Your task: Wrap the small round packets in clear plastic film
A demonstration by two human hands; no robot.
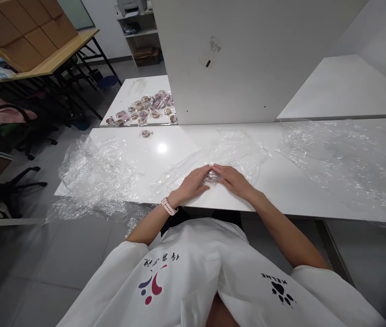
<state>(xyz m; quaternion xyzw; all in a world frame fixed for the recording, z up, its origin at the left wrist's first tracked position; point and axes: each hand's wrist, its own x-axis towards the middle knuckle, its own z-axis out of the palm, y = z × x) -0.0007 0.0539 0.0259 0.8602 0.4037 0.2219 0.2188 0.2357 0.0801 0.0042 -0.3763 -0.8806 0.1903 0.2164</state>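
My left hand and my right hand lie flat on the white table, fingertips meeting over a small item wrapped in clear plastic film. Both hands press on the film around that item, which is mostly hidden under my fingers. A pink watch sits on my left wrist. The film spreads out to the left and right of my hands across the tabletop.
More crumpled clear film hangs over the table's left end, and another sheet covers the right. Several wrapped round snacks lie on a farther table, one closer. A white partition stands behind. Office chairs stand at left.
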